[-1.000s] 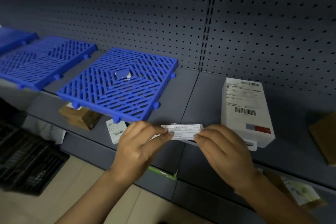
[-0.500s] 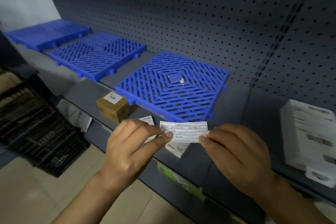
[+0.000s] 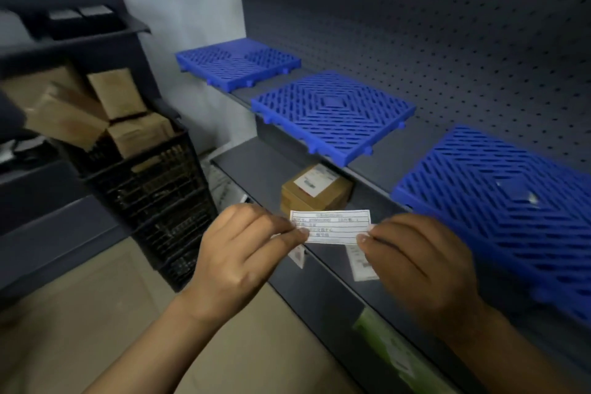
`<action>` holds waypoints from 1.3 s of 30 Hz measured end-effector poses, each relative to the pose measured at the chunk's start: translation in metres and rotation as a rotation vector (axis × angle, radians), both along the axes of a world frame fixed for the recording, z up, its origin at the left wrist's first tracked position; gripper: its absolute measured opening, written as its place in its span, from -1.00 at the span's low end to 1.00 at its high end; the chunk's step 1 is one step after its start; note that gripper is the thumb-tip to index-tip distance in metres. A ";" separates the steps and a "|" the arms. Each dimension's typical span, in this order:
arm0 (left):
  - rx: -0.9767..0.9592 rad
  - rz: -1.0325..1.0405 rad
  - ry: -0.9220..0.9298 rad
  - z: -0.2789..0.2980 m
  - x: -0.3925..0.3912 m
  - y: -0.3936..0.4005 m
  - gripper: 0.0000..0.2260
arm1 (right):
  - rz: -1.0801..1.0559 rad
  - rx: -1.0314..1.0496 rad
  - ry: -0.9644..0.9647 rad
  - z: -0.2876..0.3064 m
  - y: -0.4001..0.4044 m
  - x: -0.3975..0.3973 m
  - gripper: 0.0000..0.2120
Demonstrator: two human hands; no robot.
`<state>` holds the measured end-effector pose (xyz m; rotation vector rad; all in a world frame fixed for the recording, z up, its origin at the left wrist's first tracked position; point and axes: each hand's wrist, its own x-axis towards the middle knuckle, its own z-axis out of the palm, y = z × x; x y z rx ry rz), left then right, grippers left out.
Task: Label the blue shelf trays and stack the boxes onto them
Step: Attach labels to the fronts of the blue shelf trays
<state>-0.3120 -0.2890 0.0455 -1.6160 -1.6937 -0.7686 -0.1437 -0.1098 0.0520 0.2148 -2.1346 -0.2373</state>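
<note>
A white printed label (image 3: 331,226) hangs in front of the shelf edge, held at both ends. My left hand (image 3: 243,253) pinches its left end and my right hand (image 3: 415,259) pinches its right end. Three blue slatted trays lie in a row on the grey shelf: a far one (image 3: 238,62), a middle one (image 3: 332,113) and a near one (image 3: 499,201) at the right. The near tray bears a small pale scrap at its centre. A brown box (image 3: 315,192) with a white sticker sits on the lower shelf, just behind the label.
A black plastic crate (image 3: 153,189) with several brown boxes (image 3: 115,96) stands on the floor at the left. Dark pegboard (image 3: 447,25) backs the shelf. Small white tags (image 3: 361,262) hang on the shelf's front edge. Beige floor lies below.
The view has swung left: the trays slid right in the frame, the white box left the view, the crate came in. Both hands still hold the label, now raised flat.
</note>
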 end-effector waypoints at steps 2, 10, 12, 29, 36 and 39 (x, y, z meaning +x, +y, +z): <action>0.001 0.021 -0.008 0.000 -0.026 -0.011 -0.88 | 0.017 -0.002 -0.007 -0.001 -0.008 -0.032 -0.87; -0.019 0.068 -0.017 -0.001 -0.124 -0.018 -0.86 | 0.036 0.035 -0.026 -0.006 -0.004 -0.143 -0.88; -0.026 0.083 -0.008 -0.003 -0.152 -0.011 -0.85 | 0.036 0.030 -0.030 -0.009 0.004 -0.173 -0.88; -0.123 0.094 -0.006 -0.018 -0.394 0.064 -0.81 | 0.000 -0.135 -0.074 -0.017 0.074 -0.409 -0.87; -0.148 -0.039 -0.032 -0.032 -0.518 0.088 -0.78 | -0.109 -0.165 -0.083 -0.033 0.075 -0.505 -0.89; -0.142 -0.109 -0.034 -0.033 -0.571 0.101 -0.80 | -0.185 -0.223 -0.079 -0.031 0.073 -0.547 -0.87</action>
